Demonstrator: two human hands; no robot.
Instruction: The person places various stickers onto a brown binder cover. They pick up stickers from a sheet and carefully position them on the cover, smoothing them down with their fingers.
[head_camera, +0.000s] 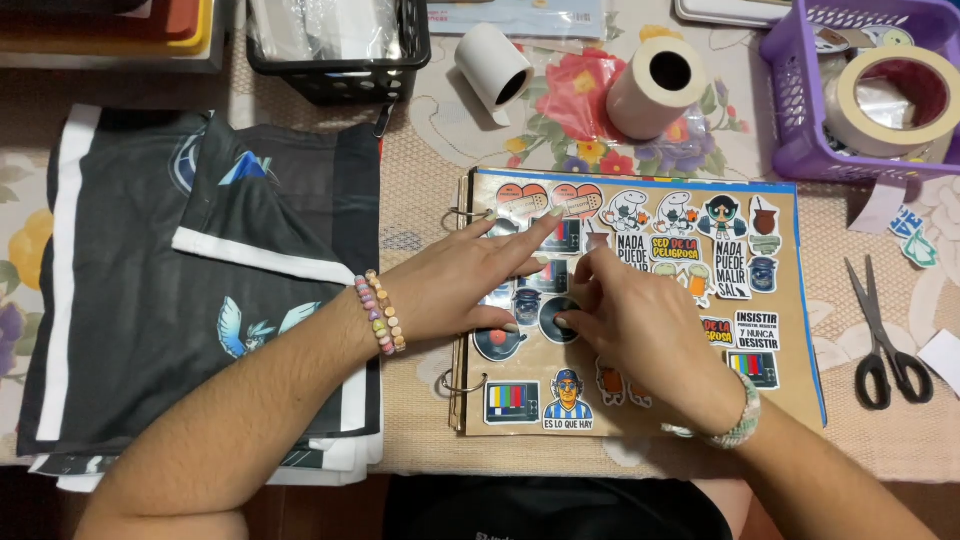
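Note:
A brown ring-bound page (780, 395) covered with several colourful stickers lies on the table. My left hand (455, 280) rests flat on its left part, fingers spread, index finger stretched towards the top stickers. My right hand (630, 320) is over the page's middle, with thumb and fingertips pinching at a round black record-shaped sticker (553, 318). Another record sticker (497, 345) shows just below my left hand. Both wrists wear beaded bracelets.
Folded dark garments (200, 290) lie left of the page. Black scissors (885, 345) lie to its right. Behind stand two paper rolls (655, 85), a black basket (340, 45) and a purple basket (800, 110) holding a tape roll (890, 100).

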